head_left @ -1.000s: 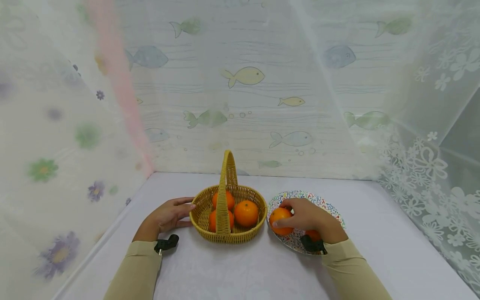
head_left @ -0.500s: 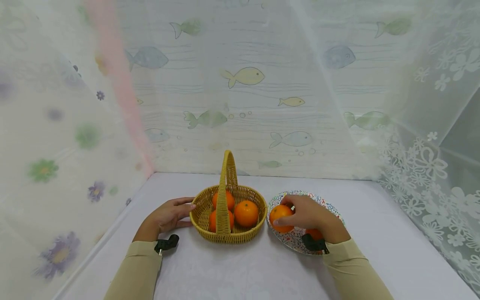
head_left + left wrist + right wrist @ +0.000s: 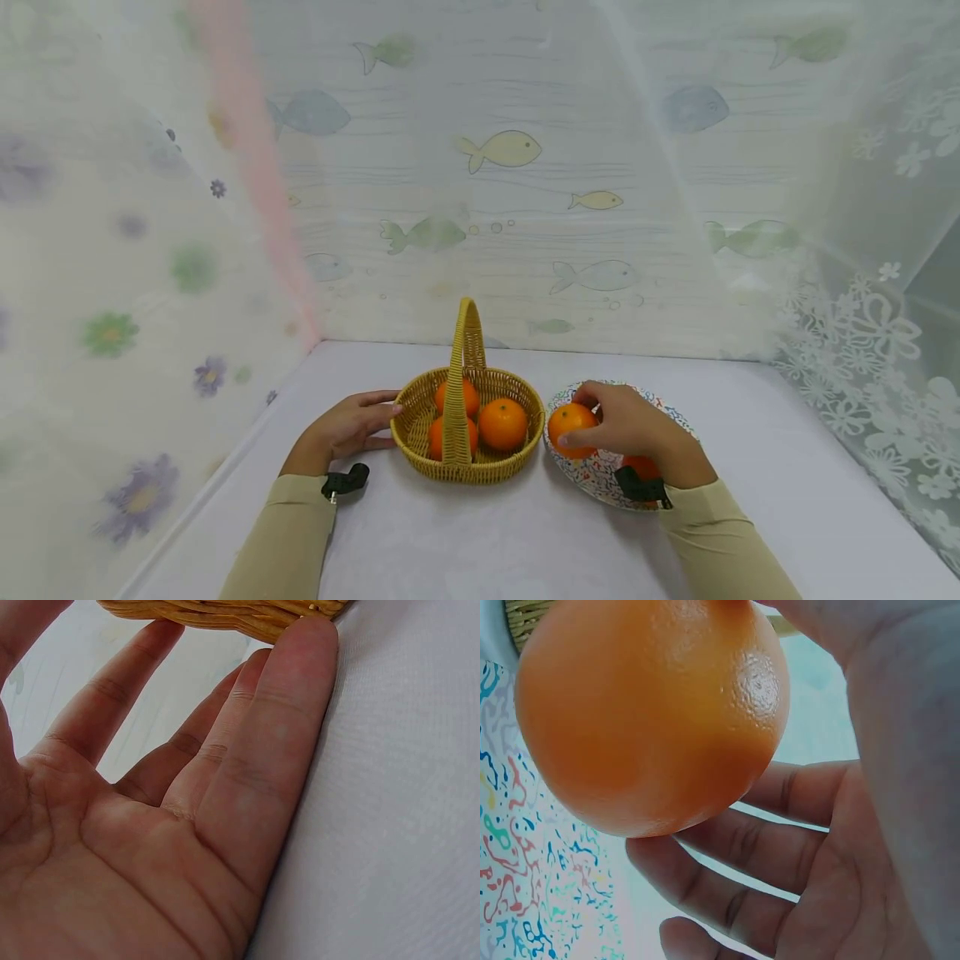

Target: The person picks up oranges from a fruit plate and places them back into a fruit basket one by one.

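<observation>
A yellow wicker basket (image 3: 480, 475) with a tall handle holds three oranges (image 3: 502, 425). My left hand (image 3: 348, 429) is at its left side, fingers extended; in the left wrist view, fingertips (image 3: 307, 645) touch the woven wall. Over the left part of a speckled plate (image 3: 585, 477), my right hand (image 3: 633, 423) holds an orange (image 3: 572, 432) between thumb and fingers. Close up in the right wrist view, that orange (image 3: 645, 720) rests against the curled fingers (image 3: 705, 877). Another orange (image 3: 640, 468) lies on the plate, partly hidden by the right wrist.
A white cloth (image 3: 480, 550) covers the table. Behind it hangs a pale curtain (image 3: 510, 233) printed with fish, and flowered sheer curtains close in both sides. Each wrist carries a black camera mount (image 3: 348, 481). The basket and plate stand almost side by side.
The right hand has raised the orange slightly from the plate. My left hand stays at the basket. The whole head view has shifted a little, so the scene sits further right.
</observation>
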The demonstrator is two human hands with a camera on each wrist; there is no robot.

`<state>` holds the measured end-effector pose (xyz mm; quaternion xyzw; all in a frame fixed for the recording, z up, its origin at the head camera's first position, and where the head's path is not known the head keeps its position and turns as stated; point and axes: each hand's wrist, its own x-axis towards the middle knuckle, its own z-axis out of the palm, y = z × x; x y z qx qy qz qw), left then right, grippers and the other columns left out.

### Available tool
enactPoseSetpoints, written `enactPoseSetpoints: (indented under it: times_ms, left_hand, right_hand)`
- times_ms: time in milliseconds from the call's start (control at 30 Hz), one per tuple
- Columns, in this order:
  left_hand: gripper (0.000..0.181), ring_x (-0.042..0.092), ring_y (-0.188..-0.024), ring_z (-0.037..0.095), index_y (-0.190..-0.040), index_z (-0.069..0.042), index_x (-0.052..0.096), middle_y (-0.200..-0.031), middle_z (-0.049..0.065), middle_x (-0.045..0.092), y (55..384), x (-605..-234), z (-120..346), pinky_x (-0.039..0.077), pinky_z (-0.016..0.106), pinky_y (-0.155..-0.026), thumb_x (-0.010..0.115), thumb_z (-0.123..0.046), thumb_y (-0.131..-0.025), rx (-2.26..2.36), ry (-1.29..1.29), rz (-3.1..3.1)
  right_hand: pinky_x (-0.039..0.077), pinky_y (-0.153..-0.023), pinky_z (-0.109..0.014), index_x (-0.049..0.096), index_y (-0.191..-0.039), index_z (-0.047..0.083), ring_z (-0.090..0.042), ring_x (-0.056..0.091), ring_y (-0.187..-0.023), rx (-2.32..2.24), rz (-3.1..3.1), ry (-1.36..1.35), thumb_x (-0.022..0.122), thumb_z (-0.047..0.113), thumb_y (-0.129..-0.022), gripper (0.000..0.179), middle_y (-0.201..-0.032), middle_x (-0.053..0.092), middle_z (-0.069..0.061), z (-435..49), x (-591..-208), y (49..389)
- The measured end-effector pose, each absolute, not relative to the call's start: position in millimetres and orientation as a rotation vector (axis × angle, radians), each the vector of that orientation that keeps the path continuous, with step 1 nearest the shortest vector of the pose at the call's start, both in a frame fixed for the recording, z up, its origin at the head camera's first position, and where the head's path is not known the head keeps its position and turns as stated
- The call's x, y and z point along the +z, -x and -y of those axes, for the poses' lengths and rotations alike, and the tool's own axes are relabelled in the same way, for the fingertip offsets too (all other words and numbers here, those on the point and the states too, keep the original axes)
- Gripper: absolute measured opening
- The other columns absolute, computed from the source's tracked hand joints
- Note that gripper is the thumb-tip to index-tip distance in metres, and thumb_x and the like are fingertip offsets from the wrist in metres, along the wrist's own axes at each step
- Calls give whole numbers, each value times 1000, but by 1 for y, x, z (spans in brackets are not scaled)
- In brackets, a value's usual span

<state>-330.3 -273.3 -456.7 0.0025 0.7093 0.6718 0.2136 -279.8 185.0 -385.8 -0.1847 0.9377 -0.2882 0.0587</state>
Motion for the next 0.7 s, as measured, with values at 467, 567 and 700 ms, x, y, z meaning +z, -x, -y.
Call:
enactPoseSetpoints:
  times_ms: [467, 567, 700]
  left_hand:
    - [68, 66, -124, 21, -155, -12, 47, -151, 11, 56, 330, -458, 273, 59, 48, -97, 76, -31, -96, 1879, 19, -1966]
    - [69, 67, -122, 20, -155, -11, 46, -150, 10, 58, 330, -458, 273, 59, 48, -97, 76, -31, -96, 1880, 6, -1962]
    - [68, 67, -122, 19, -156, -10, 44, -148, 10, 59, 330, -458, 274, 59, 49, -97, 74, -29, -98, 1896, -17, -1940]
  right_hand:
    - [55, -75, -33, 65, -121, 25, -17, 62, -91, -995, -2872, 624, 88, 50, -78, 55, -113, 68, 5, -182, -382, 279]
    - [54, -74, -32, 65, -122, 26, -16, 62, -92, -988, -2905, 639, 88, 49, -78, 55, -113, 68, 6, -181, -383, 280]
    - [55, -73, -32, 66, -122, 25, -16, 62, -94, -1008, -2922, 661, 89, 47, -78, 54, -113, 68, 5, -181, -383, 280]
